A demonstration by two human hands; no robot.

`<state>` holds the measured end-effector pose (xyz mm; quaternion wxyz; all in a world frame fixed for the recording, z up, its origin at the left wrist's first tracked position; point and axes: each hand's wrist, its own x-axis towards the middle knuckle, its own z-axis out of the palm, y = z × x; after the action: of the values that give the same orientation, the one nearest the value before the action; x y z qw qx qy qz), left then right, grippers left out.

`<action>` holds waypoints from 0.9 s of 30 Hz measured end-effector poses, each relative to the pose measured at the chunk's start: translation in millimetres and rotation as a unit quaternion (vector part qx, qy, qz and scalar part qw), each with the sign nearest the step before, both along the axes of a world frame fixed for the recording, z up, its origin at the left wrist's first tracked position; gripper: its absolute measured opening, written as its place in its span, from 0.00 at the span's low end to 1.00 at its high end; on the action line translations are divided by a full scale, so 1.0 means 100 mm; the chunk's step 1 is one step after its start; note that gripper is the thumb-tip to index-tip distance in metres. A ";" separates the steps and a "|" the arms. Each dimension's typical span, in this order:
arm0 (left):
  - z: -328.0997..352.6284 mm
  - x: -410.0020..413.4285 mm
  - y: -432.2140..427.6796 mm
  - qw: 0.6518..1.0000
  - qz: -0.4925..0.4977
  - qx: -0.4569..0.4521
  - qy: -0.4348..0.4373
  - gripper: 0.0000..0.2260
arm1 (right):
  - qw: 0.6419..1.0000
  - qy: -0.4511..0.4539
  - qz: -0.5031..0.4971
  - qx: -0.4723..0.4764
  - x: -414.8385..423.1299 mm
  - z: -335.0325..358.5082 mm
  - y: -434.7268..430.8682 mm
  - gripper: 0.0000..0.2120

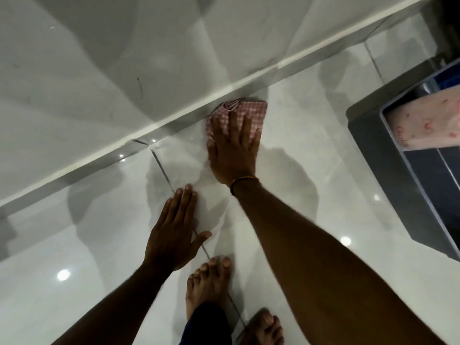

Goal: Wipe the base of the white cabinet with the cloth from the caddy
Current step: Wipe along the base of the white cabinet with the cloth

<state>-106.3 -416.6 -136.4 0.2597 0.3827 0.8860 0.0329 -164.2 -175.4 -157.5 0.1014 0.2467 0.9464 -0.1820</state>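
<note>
A pink checked cloth (251, 111) lies bunched on the glossy floor, its far edge touching the bottom edge of the white cabinet (104, 70). My right hand (232, 150) presses flat on the cloth with fingers spread, covering its near half. My left hand (174, 230) rests flat on the floor tiles, nearer to me and to the left, holding nothing. The cabinet's base strip (159, 124) runs diagonally from lower left to upper right.
A grey-blue caddy (388, 155) stands on the floor at the right, with a pale pink patterned cloth (428, 123) inside. My bare feet (211, 282) are at the bottom centre. White floor tiles (298, 150) with dark grout lines reflect ceiling lights.
</note>
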 end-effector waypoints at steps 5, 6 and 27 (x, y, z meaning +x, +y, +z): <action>-0.01 0.03 -0.13 1.000 -0.003 -0.009 -0.009 0.44 | 0.985 0.025 0.169 -0.037 0.08 0.04 -0.50 0.29; -0.01 0.03 -0.16 1.000 -0.002 -0.009 -0.011 0.44 | 0.979 0.032 0.199 -0.034 0.10 0.02 -0.46 0.28; -0.06 0.09 -0.29 1.000 -0.001 0.019 0.020 0.43 | 0.927 0.133 0.346 0.050 -0.08 0.07 0.23 0.28</action>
<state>-97.1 -445.3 -142.9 0.2344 0.3891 0.8899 0.0420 -172.6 -152.3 -150.1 0.0192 -0.1179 0.9856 -0.1192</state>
